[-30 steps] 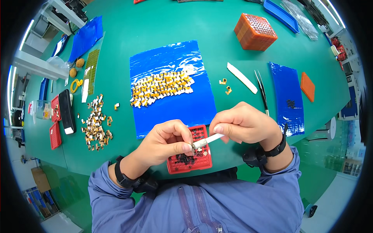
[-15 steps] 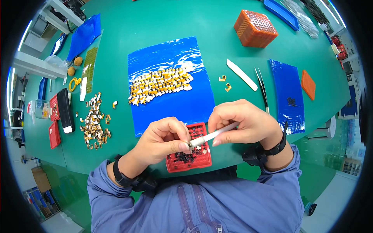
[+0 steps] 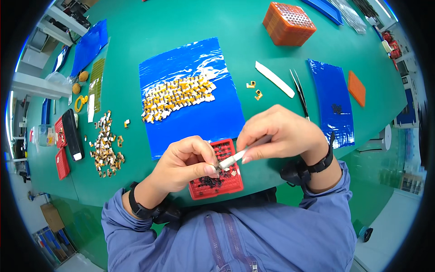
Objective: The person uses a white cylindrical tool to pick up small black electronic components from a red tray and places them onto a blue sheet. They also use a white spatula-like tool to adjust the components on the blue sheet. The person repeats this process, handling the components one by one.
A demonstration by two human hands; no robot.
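Observation:
My left hand (image 3: pixel 188 159) is closed in a pinch on a small part that its fingertips mostly hide. My right hand (image 3: pixel 283 136) grips a slim white stick-shaped tool (image 3: pixel 229 162), whose wide white end meets the part at the left fingertips. Both hands are held over a red perforated tray (image 3: pixel 195 194). Loose black pieces (image 3: pixel 209 182) lie heaped in its nearer half, and others sit in its holes.
Beyond the hands, a blue sheet (image 3: pixel 195 127) bears rows of small white-and-gold parts (image 3: pixel 176 97). A loose pile of similar parts (image 3: pixel 105 149) lies left. To the right are a white strip (image 3: pixel 274 79), tweezers (image 3: pixel 299 93), another blue sheet (image 3: pixel 335 86) and stacked orange trays (image 3: pixel 287 27).
The view has shifted slightly, so the table's things appear further left and mostly higher. My right hand has turned the tool more steeply; its end stays at the left fingertips.

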